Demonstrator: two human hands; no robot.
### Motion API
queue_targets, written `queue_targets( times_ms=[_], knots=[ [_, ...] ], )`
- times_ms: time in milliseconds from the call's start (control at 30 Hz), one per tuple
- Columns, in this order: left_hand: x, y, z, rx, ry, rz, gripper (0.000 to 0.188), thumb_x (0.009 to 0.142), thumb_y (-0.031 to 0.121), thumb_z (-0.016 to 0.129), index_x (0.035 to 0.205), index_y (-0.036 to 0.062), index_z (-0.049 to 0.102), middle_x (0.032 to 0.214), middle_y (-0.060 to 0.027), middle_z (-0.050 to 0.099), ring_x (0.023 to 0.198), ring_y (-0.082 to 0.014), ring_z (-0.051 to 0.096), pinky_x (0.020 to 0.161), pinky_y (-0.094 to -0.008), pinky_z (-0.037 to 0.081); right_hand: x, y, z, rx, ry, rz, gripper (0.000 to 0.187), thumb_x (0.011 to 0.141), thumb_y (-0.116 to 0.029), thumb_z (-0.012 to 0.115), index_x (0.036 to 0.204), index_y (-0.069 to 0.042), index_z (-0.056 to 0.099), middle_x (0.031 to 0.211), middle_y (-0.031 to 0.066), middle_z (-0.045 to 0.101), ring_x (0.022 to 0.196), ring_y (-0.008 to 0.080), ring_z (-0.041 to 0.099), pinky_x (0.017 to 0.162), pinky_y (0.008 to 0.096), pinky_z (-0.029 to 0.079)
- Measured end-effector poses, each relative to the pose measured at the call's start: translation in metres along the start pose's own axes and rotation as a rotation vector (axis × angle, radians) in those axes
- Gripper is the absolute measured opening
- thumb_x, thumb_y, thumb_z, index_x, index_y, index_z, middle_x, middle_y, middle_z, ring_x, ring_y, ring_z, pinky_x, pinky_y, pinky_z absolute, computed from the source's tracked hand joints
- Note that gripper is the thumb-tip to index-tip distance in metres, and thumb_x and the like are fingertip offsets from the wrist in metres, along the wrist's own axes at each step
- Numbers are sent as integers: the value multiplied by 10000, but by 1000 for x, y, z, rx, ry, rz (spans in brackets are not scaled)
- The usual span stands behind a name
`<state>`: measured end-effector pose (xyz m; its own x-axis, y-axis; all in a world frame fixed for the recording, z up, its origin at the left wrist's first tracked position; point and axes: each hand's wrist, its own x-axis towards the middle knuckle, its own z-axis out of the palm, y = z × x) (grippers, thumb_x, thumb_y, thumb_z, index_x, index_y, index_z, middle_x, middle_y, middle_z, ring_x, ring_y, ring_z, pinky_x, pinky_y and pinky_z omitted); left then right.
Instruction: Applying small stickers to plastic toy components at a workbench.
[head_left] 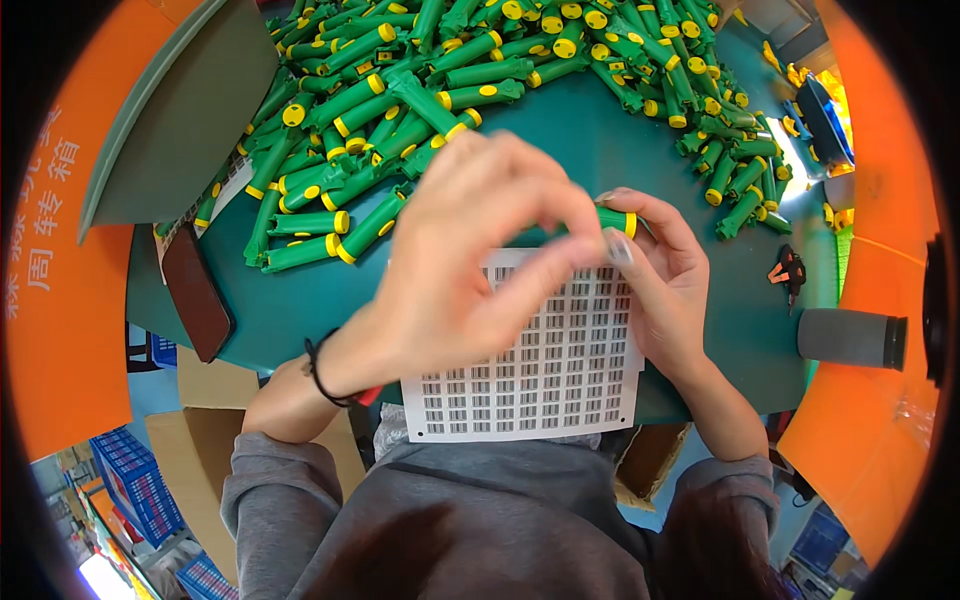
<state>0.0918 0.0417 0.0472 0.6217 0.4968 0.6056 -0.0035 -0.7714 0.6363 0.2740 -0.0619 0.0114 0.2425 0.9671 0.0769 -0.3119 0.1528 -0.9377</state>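
In front of me my right hand [668,275] is closed around a short green plastic tube [617,221] with a yellow end cap; most of the tube is hidden behind my hands. My left hand [480,250], smeared by motion, has thumb and forefinger pinched together beside my right thumb. Whatever sits in that pinch is too small to make out. Beneath both hands lies a white sheet of small printed labels [520,390], in rows, at the table's near edge. A large heap of similar green tubes [365,110] with yellow caps covers the table's far side.
On the left lie a dark brown flat slab [197,290] and a big grey-green panel [185,120]. To the right are a small black tool [788,272] and a grey cup [850,338] on its side. Below the table stand a cardboard box [200,450] and blue crates [135,485].
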Motion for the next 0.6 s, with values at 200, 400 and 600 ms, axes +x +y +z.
queue_targets(
  times_ms=[200,400,600],
  knots=[
    [-2,-14,-11,-171,-125,-248,87,873,80,710,916,23,660,1044,-67,662,935,-151,584,840,-292,464,-2,16,-1,-139,-96,43,373,891,92,636,1254,42,562,1230,113,596,1056,161,613,858,281,536],
    [-3,-23,-13,-285,-291,-486,94,895,68,703,897,-14,656,979,-76,692,868,-129,661,825,-282,531,5,18,-4,-108,-140,78,384,898,82,656,1267,78,550,1225,161,630,1059,192,644,917,320,559],
    [-5,-23,-10,-273,-282,-493,89,890,45,705,902,-28,656,944,-65,690,863,-123,676,816,-270,539,3,18,-5,-132,-134,107,382,909,63,653,1276,87,552,1208,165,640,1029,194,657,879,313,566]
  ],
)
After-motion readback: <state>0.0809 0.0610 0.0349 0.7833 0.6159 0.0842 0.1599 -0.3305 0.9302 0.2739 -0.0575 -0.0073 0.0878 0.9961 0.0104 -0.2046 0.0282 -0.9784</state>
